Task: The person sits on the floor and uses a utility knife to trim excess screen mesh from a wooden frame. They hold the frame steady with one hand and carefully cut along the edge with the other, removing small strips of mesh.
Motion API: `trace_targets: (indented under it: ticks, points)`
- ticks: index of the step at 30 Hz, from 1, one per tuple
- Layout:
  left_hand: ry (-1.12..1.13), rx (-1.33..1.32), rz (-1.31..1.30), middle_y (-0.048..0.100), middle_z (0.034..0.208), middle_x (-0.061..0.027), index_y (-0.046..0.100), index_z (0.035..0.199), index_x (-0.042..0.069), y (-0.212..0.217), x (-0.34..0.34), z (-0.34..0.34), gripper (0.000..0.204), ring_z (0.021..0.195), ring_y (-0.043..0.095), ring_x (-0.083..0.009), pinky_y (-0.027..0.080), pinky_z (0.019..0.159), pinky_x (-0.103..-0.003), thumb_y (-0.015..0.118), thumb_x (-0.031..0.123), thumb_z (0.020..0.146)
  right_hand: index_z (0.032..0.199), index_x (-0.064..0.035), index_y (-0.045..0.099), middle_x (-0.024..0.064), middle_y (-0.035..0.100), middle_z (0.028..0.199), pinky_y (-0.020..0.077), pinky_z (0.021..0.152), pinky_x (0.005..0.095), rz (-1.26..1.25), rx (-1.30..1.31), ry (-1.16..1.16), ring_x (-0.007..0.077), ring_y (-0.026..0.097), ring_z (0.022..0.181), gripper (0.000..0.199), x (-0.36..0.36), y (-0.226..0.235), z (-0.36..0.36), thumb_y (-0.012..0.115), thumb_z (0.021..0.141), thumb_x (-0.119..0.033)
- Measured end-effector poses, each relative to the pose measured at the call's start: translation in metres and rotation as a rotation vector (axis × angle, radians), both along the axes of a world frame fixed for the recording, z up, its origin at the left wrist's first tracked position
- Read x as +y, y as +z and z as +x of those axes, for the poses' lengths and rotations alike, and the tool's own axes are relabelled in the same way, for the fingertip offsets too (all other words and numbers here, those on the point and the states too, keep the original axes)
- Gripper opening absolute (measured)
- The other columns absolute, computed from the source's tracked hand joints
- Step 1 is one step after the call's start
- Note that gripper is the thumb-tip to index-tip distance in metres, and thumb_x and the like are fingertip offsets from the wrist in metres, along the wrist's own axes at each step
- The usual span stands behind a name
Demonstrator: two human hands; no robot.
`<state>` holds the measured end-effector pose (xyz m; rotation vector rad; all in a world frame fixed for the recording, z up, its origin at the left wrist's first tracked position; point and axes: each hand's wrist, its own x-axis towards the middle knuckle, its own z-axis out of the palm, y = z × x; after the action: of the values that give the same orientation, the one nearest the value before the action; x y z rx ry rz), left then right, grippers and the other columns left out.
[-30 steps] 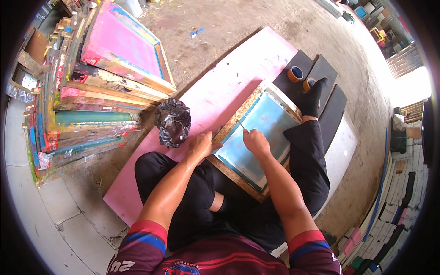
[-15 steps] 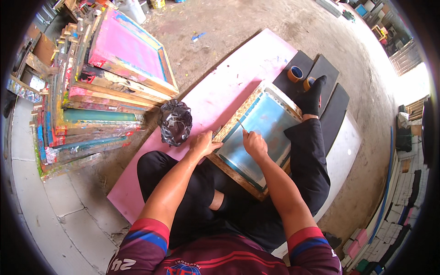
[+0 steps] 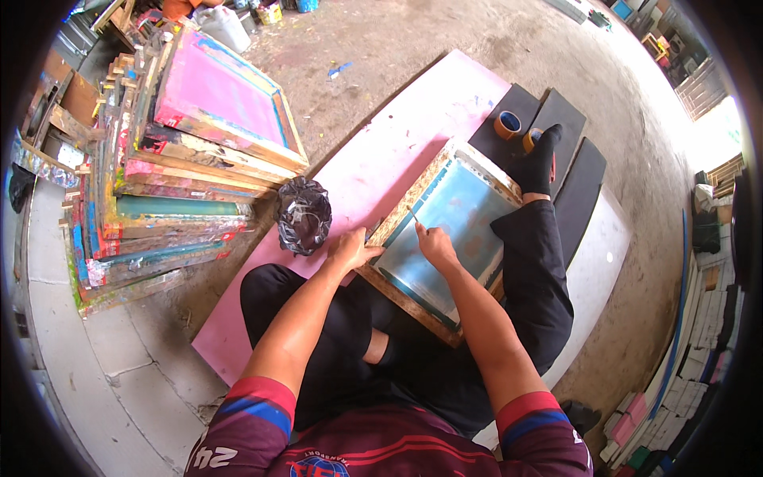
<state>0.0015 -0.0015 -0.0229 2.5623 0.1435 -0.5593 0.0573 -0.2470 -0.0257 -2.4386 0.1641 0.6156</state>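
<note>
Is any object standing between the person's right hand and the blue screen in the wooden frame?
Nothing visible does: the right hand holds a thin tool over the blue screen. The black plastic bag sits left of the wooden frame.

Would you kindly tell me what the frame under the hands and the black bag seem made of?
Frame: probably wood or particle board, matte, from its mottled tan border. Black bag: likely thin plastic, glossy, judging by its crumpled folds and bright highlights.
</note>
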Motion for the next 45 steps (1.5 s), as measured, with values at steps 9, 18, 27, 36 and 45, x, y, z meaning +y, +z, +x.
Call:
trace_targets:
  ticks: [9,18,27,36,45]
  points:
    - [0.014,-0.002,-0.027,0.073,0.109,-0.0292,0.065,0.117,-0.003,0.006,-0.002,0.001,0.072,0.106,0.07,-0.0468,0.054,0.091,-0.052,0.082,0.058,0.082,0.098,0.0024,0.07,0.0193,0.069,0.087,0.0531,0.068,0.0469,-0.036,-0.13,0.03,0.035,0.066,0.074,0.065,-0.009,-0.018,-0.001,0.049,0.105,-0.059]
    - [0.012,-0.032,-0.003,0.072,0.108,-0.0308,0.065,0.114,-0.003,0.015,-0.002,-0.003,0.073,0.105,0.07,-0.0475,0.055,0.089,-0.055,0.082,0.06,0.082,0.075,-0.0081,0.057,0.0049,0.051,0.063,0.0386,0.046,0.041,0.49,0.657,-0.345,0.0208,0.046,0.047,0.061,0.003,0.014,0.027,0.051,0.103,-0.063]
    - [0.044,-0.07,-0.029,0.072,0.107,-0.0317,0.065,0.112,-0.003,0.002,0.002,-0.006,0.069,0.104,0.07,-0.0494,0.055,0.087,-0.056,0.084,0.056,0.081,0.111,0.0013,0.076,0.0292,0.075,0.109,0.0542,0.098,0.054,-0.189,0.025,0.115,0.0473,0.071,0.108,0.065,0.013,0.061,-0.015,0.044,0.107,-0.055]
    - [0.049,-0.055,-0.068,0.072,0.11,-0.0323,0.064,0.114,-0.005,0.0,0.003,-0.005,0.072,0.108,0.069,-0.0503,0.054,0.089,-0.057,0.084,0.056,0.082,0.101,0.0,0.079,0.026,0.076,0.103,0.0585,0.088,0.0527,-0.324,-0.064,0.208,0.045,0.074,0.098,0.063,0.018,0.072,-0.011,0.042,0.109,-0.051]
    - [0.005,-0.077,-0.035,0.073,0.113,-0.0271,0.065,0.116,0.0,-0.016,0.003,-0.008,0.072,0.109,0.071,-0.0448,0.056,0.089,-0.055,0.08,0.062,0.084,0.104,0.0004,0.078,0.0247,0.077,0.103,0.0594,0.086,0.0525,-0.385,-0.024,0.231,0.0448,0.075,0.098,0.06,0.029,0.079,-0.01,0.043,0.11,-0.049]
